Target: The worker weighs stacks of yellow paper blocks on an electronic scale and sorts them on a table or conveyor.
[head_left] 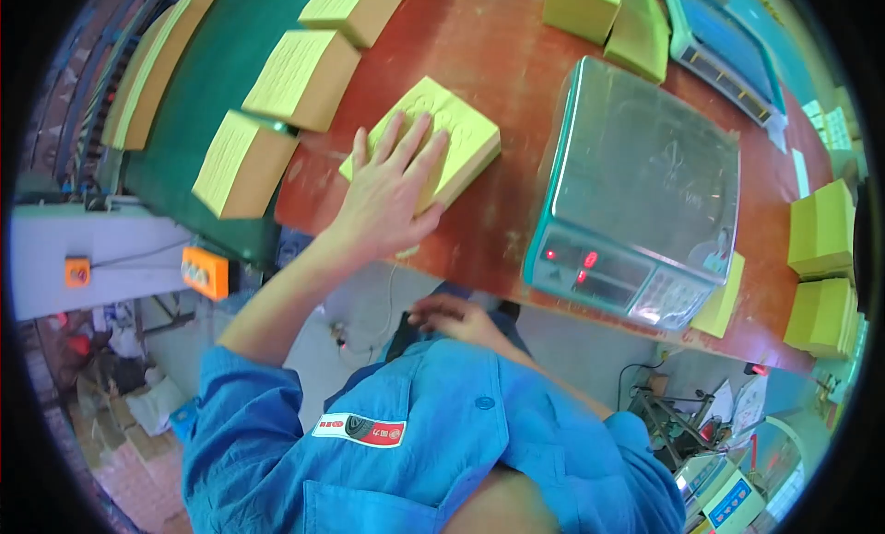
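Note:
My left hand (392,193) lies open with fingers spread on top of a yellow paper stack (470,133). The stack has rounded marks pressed into its top face and sits on the red-brown table (489,230). Close to my waist, below the table's near edge, my right hand (456,317) hangs with loosely bent fingers and nothing visible in it. To the right of the stack stands a digital scale (641,184) with a bare metal pan and lit red digits.
Several yellow paper stacks (300,78) stand on a green conveyor belt (198,101) at the left. More yellow stacks (583,9) are at the far side, and others (820,230) at the right edge. A blue tray-like device (724,50) lies beyond the scale. An orange switch box (205,272) is below the belt.

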